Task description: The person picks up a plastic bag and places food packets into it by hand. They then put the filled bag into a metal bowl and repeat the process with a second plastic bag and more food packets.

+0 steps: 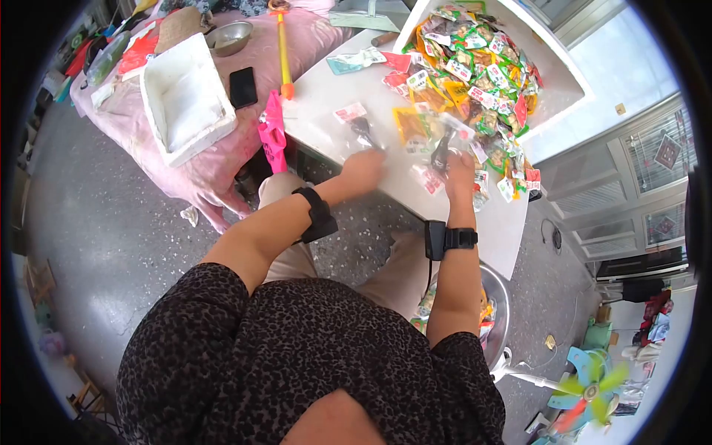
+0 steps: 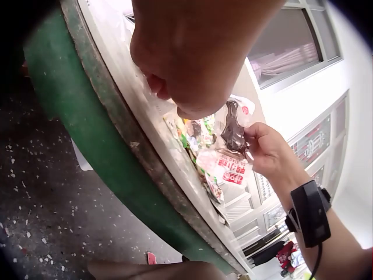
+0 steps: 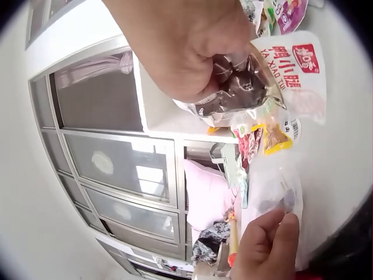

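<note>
The right hand (image 1: 460,178) grips a clear packet with dark contents (image 3: 242,87), fingers and thumb curled round its edge; the packet's white label with red lettering extends past the fingers. The left hand (image 1: 362,175) pinches a second clear packet (image 1: 361,133) between thumb and fingers at the near edge. Both packets are at the bench (image 1: 497,230), the second to the left of the first.

Obstructions: a yellow-edged packet (image 1: 410,127) lies on the bench between the two held packets and slightly beyond them. A heap of mixed packets (image 1: 475,70) fills part of a large foam box (image 1: 558,70) and spills onto the bench just beside the right hand, limiting the space on that side. A teal-and-white packet (image 1: 356,61) lies near the far edge of the bench.

Surroundings: to the left, a pink-covered surface (image 1: 119,133) carries a small foam box (image 1: 185,100), a black phone (image 1: 243,87) and a metal bowl (image 1: 230,37). A pink bag (image 1: 273,137) hangs beside the bench. A metal basin (image 1: 502,304) holding packets is located below the right forearm; a fan (image 1: 590,393) is behind it.
</note>
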`<state>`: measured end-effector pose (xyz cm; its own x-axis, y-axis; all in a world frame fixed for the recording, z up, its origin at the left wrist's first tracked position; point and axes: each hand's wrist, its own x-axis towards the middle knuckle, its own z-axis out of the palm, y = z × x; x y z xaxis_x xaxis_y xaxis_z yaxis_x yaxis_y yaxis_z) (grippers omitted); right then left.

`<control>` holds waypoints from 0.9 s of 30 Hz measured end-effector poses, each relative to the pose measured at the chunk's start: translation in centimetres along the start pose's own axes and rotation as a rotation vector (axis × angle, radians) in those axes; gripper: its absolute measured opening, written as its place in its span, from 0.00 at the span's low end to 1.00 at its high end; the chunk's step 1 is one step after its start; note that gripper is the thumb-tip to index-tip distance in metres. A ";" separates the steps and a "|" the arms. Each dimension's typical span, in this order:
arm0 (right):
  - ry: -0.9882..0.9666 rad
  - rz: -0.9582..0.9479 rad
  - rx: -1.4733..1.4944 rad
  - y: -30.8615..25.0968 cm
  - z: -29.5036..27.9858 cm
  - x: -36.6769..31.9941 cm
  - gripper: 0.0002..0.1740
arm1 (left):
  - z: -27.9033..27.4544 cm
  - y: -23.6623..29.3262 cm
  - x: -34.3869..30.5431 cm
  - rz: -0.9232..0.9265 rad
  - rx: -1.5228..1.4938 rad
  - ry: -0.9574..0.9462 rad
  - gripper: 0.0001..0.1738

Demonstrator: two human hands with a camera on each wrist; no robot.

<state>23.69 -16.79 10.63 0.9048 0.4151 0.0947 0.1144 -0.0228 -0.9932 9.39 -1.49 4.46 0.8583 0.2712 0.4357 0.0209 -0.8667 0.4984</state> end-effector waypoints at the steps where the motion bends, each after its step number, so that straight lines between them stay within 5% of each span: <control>1: 0.021 0.128 0.383 0.3 -0.3 -0.6 0.11 | -1.1 1.6 -0.1 -0.092 -0.185 -0.001 0.17; 2: -0.096 0.069 0.746 2.0 -0.8 -1.4 0.12 | -2.1 3.6 -0.5 -0.190 -0.365 -0.009 0.18; 6: -0.188 0.209 0.922 0.2 0.6 -5.7 0.16 | -2.6 5.7 -0.2 -0.551 -1.549 -0.272 0.17; 9: -0.373 0.157 0.977 0.4 0.3 -8.1 0.15 | -2.8 5.5 -0.7 -0.608 -1.638 -0.350 0.15; 13: -0.425 0.267 1.002 2.3 -4.2 -10.0 0.12 | -3.5 3.7 -1.2 -0.466 -1.230 -0.569 0.13; 18: -0.440 0.365 0.645 2.5 -6.8 -12.7 0.12 | -4.0 3.9 -2.4 -0.410 -1.063 -0.879 0.14; 21: -0.402 0.420 0.487 2.8 -6.6 -13.3 0.14 | -4.9 5.1 -2.2 -0.366 -0.903 -0.876 0.16; 24: -0.251 0.435 0.538 3.6 -6.1 -13.5 0.12 | -3.1 4.0 -1.6 -0.201 -0.762 -0.558 0.19; 27: -0.085 0.417 0.601 4.3 -5.6 -13.6 0.09 | -3.3 2.1 -0.2 -0.161 -0.318 -0.256 0.21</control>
<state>14.21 -27.63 5.47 0.7864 0.5504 -0.2804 -0.4989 0.2982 -0.8138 7.53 -1.95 7.89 0.9572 0.2452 0.1534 0.0406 -0.6389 0.7682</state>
